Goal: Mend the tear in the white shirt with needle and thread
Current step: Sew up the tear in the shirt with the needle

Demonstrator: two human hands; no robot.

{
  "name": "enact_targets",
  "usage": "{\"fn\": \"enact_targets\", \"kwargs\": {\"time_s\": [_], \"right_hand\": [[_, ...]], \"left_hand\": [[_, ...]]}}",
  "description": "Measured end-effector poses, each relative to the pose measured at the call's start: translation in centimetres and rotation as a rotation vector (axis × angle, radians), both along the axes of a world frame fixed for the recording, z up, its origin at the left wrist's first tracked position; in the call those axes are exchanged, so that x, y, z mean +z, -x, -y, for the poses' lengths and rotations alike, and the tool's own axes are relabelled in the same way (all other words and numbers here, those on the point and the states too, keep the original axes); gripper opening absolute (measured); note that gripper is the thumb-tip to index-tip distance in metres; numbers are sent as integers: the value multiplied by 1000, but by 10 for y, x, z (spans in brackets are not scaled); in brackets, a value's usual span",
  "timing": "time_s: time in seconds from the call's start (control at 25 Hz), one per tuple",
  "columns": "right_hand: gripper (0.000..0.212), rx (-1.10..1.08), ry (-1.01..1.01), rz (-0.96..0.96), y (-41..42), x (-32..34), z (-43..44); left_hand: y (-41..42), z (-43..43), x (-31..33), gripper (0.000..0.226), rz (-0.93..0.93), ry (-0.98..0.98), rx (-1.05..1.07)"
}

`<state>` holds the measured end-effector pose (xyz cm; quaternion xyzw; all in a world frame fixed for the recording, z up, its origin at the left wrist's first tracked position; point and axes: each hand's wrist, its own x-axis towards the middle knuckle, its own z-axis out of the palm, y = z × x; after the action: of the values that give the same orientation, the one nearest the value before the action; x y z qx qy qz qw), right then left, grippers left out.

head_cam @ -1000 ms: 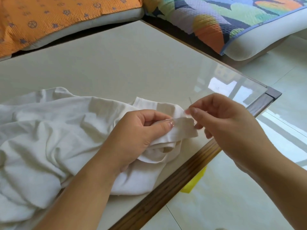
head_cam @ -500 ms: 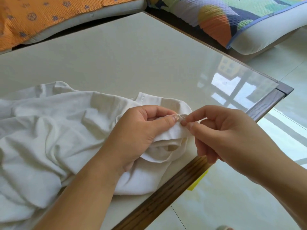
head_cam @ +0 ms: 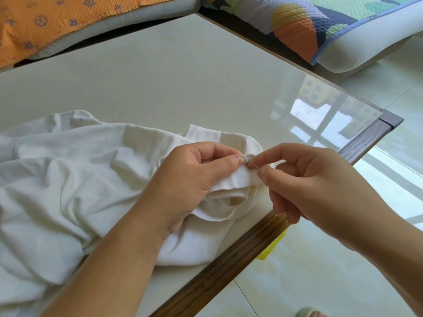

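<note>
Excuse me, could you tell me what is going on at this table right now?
A person is hand-sewing a white shirt. The left hand pinches a fold of it near the edge of the table, and the right hand pinches a needle against that fold, beside the left thumb. The rest of the shirt lies bunched on the table.

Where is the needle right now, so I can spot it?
Start at the white shirt bunched on the table. The left hand pinches a fold of it, and the right hand meets it there. The needle is the thin silver sliver in the right hand's fingers, the only metal there.
</note>
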<state>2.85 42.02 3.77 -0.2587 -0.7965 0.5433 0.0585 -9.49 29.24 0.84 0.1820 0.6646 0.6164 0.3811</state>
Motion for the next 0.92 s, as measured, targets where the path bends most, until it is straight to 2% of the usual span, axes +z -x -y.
{"fn": "enact_targets", "kwargs": {"time_s": [0.92], "right_hand": [[19,-24,-42,9,1,-1,4]], "left_hand": [[2,1,-5,5,-37,-12,-9]]}}
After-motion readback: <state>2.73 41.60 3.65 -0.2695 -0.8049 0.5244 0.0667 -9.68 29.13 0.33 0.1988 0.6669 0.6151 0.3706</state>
